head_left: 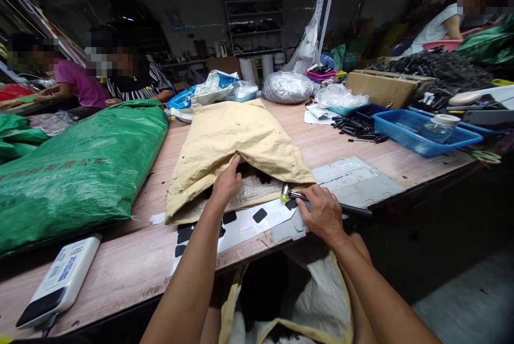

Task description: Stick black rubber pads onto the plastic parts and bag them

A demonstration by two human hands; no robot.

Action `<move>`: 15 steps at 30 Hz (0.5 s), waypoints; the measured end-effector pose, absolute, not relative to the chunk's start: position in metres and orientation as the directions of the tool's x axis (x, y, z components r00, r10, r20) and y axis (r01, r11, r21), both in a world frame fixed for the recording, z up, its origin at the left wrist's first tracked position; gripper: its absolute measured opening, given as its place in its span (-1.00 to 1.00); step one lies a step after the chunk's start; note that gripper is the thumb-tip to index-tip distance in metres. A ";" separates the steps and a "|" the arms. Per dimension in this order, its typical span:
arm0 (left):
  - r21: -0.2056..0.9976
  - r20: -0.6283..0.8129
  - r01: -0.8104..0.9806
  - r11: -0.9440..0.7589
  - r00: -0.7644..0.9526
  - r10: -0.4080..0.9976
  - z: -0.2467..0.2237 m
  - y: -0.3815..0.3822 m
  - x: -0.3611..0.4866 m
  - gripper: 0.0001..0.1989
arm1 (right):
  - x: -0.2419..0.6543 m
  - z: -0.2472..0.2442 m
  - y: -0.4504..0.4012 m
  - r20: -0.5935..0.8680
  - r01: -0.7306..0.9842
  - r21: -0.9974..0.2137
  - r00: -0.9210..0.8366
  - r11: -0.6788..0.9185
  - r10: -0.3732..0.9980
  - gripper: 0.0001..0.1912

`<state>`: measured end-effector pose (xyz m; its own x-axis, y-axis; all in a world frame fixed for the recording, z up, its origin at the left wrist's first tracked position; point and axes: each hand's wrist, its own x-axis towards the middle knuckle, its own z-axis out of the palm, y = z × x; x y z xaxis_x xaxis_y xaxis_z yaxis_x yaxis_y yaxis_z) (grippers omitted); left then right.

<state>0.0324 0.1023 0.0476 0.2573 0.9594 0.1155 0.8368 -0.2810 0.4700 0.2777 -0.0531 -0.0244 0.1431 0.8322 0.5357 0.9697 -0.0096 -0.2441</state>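
Observation:
A pale yellow woven sack (244, 130) lies on the table with its mouth toward me. My left hand (227, 183) has hold of the upper edge of that mouth and lifts it at the middle; the fingertips are partly hidden. Inside the opening some black pieces (263, 177) show. My right hand (323, 210) is closed over a small hammer (355, 210) with a yellow-green face, lying at the table's front edge. Flat black rounded pieces (260, 215) rest on a white sheet (241, 230) beneath the sack. Below, an open sack (329, 290) sits between my legs.
At left lies a big green sack (80, 173), with a white power bank (60, 280) in front. To the right are a blue tray (401, 130) holding a clear jar (439, 127), black sticks (357, 129) and a cardboard box (377, 89). Several people sit across the table.

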 end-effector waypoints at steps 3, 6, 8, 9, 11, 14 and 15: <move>0.433 0.198 0.844 -0.315 0.252 0.947 0.050 0.117 0.040 -0.31 | 0.278 -0.025 -0.053 0.543 0.971 -0.239 0.140 -0.007 0.828 -0.83; 0.374 0.204 0.876 -0.305 0.243 0.948 0.047 0.126 0.047 -0.50 | 0.278 -0.024 -0.053 0.548 0.970 -0.243 0.140 -0.003 0.825 -0.83; 0.348 0.157 0.898 -0.270 0.228 0.961 0.042 0.130 0.050 -0.63 | 0.277 -0.023 -0.053 0.546 0.969 -0.248 0.142 -0.002 0.825 -0.83; 0.336 0.132 0.908 -0.250 0.217 0.967 0.039 0.132 0.051 -0.67 | 0.277 -0.023 -0.053 0.545 0.968 -0.252 0.143 -0.002 0.826 -0.84; 0.313 0.086 0.926 -0.213 0.195 0.977 0.034 0.134 0.052 -0.71 | 0.277 -0.022 -0.053 0.543 0.966 -0.260 0.148 -0.002 0.827 -0.84; 0.293 0.046 0.939 -0.182 0.177 0.983 0.031 0.133 0.051 -0.74 | 0.277 -0.023 -0.053 0.535 0.963 -0.269 0.155 -0.006 0.830 -0.84; 0.295 0.043 0.937 -0.188 0.183 0.982 0.032 0.130 0.050 -0.75 | 0.277 -0.023 -0.053 0.535 0.963 -0.271 0.155 -0.005 0.830 -0.84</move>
<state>0.0504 0.1303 0.0315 0.1834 0.9821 0.0432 0.9367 -0.1879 0.2955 0.2771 -0.0526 -0.0228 0.1549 0.8303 0.5353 0.9626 -0.0049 -0.2710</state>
